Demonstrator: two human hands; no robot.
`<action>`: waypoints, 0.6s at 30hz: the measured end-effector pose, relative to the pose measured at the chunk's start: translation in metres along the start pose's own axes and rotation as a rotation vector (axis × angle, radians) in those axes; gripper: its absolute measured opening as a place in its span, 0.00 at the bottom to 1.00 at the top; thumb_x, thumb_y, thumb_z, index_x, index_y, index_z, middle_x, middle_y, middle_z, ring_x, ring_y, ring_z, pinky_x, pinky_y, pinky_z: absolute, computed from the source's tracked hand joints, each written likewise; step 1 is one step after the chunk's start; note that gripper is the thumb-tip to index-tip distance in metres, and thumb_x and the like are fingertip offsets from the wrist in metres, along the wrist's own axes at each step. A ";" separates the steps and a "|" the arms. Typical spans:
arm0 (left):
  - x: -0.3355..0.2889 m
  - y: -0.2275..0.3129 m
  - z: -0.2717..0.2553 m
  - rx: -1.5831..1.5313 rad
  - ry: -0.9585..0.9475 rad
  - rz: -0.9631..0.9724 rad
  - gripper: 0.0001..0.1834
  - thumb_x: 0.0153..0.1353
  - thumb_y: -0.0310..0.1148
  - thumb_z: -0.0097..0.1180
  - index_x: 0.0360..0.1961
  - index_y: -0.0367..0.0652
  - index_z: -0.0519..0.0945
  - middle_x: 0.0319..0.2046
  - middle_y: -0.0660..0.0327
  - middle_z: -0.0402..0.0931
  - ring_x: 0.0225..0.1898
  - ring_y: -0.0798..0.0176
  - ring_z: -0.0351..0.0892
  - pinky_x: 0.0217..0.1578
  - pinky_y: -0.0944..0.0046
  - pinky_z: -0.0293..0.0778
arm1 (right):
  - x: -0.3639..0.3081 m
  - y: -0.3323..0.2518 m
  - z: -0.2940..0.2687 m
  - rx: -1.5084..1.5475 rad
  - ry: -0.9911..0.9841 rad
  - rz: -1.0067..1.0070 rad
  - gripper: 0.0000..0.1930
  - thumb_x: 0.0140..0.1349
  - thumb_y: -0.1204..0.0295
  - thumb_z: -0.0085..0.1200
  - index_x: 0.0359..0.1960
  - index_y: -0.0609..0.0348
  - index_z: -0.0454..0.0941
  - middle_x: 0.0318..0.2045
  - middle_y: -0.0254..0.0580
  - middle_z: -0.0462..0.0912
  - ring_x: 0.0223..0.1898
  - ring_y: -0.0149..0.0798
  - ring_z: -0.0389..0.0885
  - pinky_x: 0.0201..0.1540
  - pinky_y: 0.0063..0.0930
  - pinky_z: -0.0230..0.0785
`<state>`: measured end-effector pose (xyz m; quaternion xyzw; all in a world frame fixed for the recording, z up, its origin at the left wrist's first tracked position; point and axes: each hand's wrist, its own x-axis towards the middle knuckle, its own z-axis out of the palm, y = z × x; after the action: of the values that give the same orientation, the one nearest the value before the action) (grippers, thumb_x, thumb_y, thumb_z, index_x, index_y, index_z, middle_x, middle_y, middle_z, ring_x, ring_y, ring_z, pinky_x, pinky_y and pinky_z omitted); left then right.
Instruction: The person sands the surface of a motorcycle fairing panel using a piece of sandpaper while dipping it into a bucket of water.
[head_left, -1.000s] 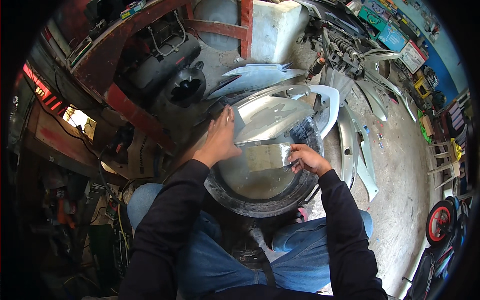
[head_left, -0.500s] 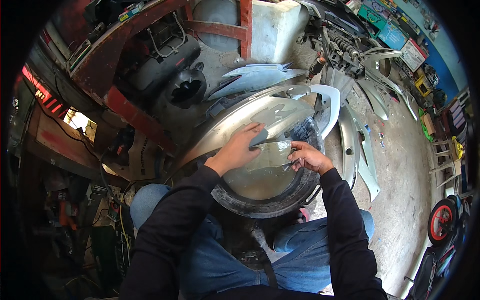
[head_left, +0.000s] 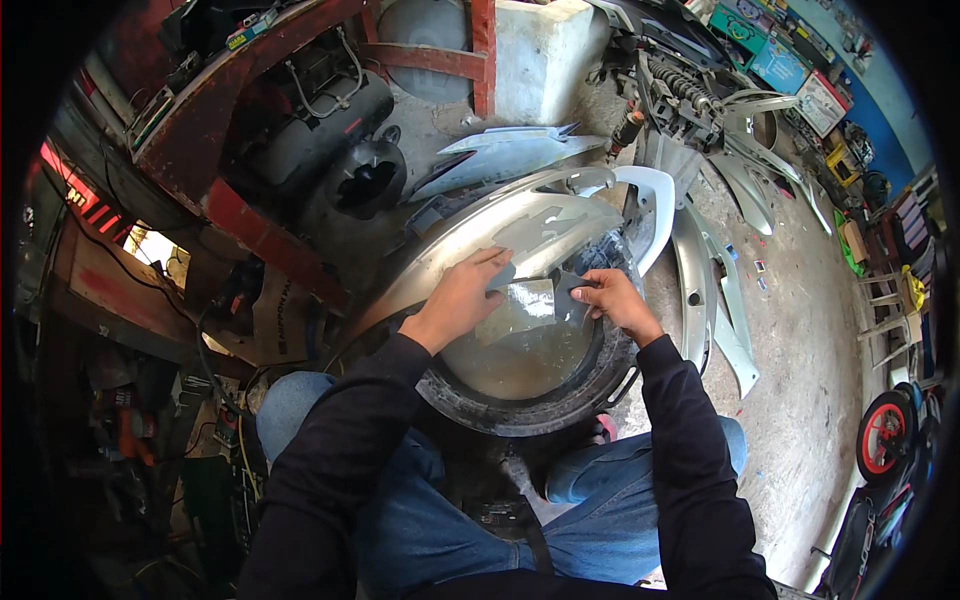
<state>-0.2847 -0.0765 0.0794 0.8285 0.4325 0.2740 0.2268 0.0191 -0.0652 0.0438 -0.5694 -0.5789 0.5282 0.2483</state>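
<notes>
- The left hand (head_left: 455,305) lies palm down at the near edge of a long, curved silver panel (head_left: 420,268), its fingers together over a small grey sheet (head_left: 507,272); how firmly they grip it cannot be told.
- The right hand (head_left: 618,300) has its fingers drawn narrow, thumb against forefinger, pinching a dark grey piece (head_left: 572,284) just beside the panel's near edge.
- The silver panel reaches over the far side of a round black basin (head_left: 508,420), sloping down toward the left; duller grey patches with jagged outlines mark its upper face.
- Cloudy liquid (head_left: 515,372) fills the basin, and a pale four-sided shape (head_left: 528,302) shows there between the hands; whether it lies under the surface cannot be told.
- Beyond the panel, a pale blue body part (head_left: 510,158) lies on the concrete floor (head_left: 790,320).
- A white curved part (head_left: 656,215) stands just right of the panel, with a slim silver trim piece (head_left: 690,285) nearer the person.
</notes>
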 end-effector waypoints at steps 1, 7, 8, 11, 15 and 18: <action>0.000 0.000 0.000 0.012 0.000 0.012 0.37 0.52 0.25 0.69 0.66 0.36 0.75 0.65 0.48 0.75 0.63 0.47 0.76 0.64 0.57 0.73 | -0.001 0.000 0.000 0.020 0.031 -0.022 0.08 0.64 0.69 0.67 0.34 0.61 0.84 0.25 0.28 0.81 0.25 0.23 0.75 0.29 0.21 0.68; 0.000 0.002 -0.006 0.104 -0.048 -0.001 0.37 0.50 0.29 0.71 0.65 0.38 0.76 0.65 0.49 0.75 0.61 0.47 0.78 0.62 0.56 0.75 | -0.002 -0.001 -0.011 -0.003 0.050 -0.063 0.10 0.65 0.67 0.67 0.35 0.61 0.84 0.25 0.27 0.80 0.24 0.22 0.74 0.28 0.20 0.67; -0.001 0.004 -0.008 0.091 -0.026 0.027 0.37 0.50 0.29 0.71 0.65 0.38 0.76 0.65 0.49 0.75 0.61 0.47 0.78 0.62 0.56 0.75 | -0.002 -0.001 -0.013 -0.020 0.053 -0.031 0.10 0.65 0.67 0.67 0.35 0.61 0.84 0.25 0.27 0.80 0.24 0.22 0.74 0.28 0.20 0.67; -0.005 0.011 -0.011 0.148 -0.134 -0.068 0.36 0.51 0.37 0.71 0.63 0.38 0.78 0.64 0.50 0.76 0.59 0.48 0.80 0.59 0.55 0.76 | -0.003 -0.005 -0.018 0.069 0.005 -0.052 0.09 0.66 0.67 0.65 0.38 0.61 0.85 0.27 0.26 0.81 0.26 0.21 0.74 0.28 0.19 0.67; -0.003 0.020 -0.008 0.109 -0.054 -0.075 0.34 0.56 0.46 0.68 0.61 0.39 0.80 0.61 0.49 0.78 0.55 0.48 0.82 0.55 0.55 0.78 | -0.009 -0.023 -0.007 0.108 -0.052 -0.082 0.08 0.68 0.71 0.62 0.44 0.60 0.86 0.30 0.26 0.82 0.29 0.21 0.76 0.31 0.21 0.70; 0.003 0.025 -0.003 -0.137 -0.087 -0.277 0.32 0.62 0.50 0.66 0.59 0.37 0.80 0.53 0.49 0.82 0.50 0.52 0.85 0.50 0.56 0.79 | -0.020 -0.042 0.015 -0.063 0.022 -0.311 0.10 0.68 0.74 0.59 0.48 0.60 0.85 0.32 0.32 0.85 0.31 0.24 0.79 0.34 0.24 0.73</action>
<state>-0.2702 -0.0864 0.0976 0.7547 0.5126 0.2329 0.3368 -0.0066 -0.0804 0.0828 -0.4860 -0.6737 0.4586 0.3156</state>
